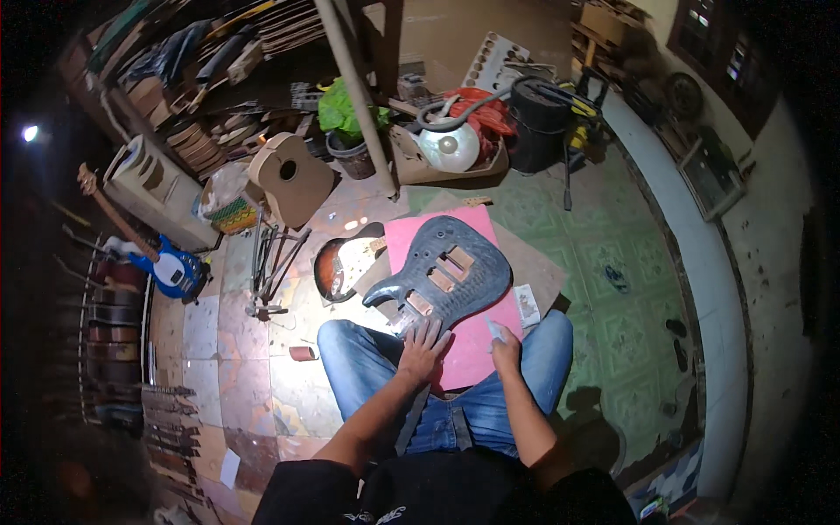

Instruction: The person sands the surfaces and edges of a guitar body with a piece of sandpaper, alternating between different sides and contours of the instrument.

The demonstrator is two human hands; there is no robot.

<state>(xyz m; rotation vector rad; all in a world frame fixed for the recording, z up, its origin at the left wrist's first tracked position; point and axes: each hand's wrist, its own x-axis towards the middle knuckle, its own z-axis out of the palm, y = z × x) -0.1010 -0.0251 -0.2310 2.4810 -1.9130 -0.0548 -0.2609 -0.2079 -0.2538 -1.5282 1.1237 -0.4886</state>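
Dark gtr body [451, 293] sits a bit R of ctr in the frame, flat side up, on a pink sheet [404, 238]. Long axis = diagonal, lower L to upper R. Broad rounded end pts to upper R; horned end w/ the neck-side cutout pts lower L, twd the person. Longer horn sticks out to the L. Row of rect. cutouts runs along the same diagonal, pale wood showing inside; small round holes nr the top edge.

L hand [423, 352], lower ctr: palm down on the lower L end of the body, fingers slightly spread & pointing up the frame, pressing flat rather than gripping. R hand [505, 352], just R of the body's lower edge: thumb & fingers pinching a small pale folded piece [496, 331], held apart from the body; material can't be told. Its upper end pts up & a bit L.

White packet [527, 306] lies by the sheet's R edge, nr the R knee. Brown board [544, 273] shows under the pink sheet. Sunburst body [331, 271] w/ a pale top lies L of the dark one, just beside it. Small brown roll [304, 353] on the tiles nr the L knee.

Further off: acoustic body [293, 179] & potted plant [341, 114], upper L of ctr; blue el. gtr [175, 269] leaning far L; black bucket [535, 131] upper R of ctr.
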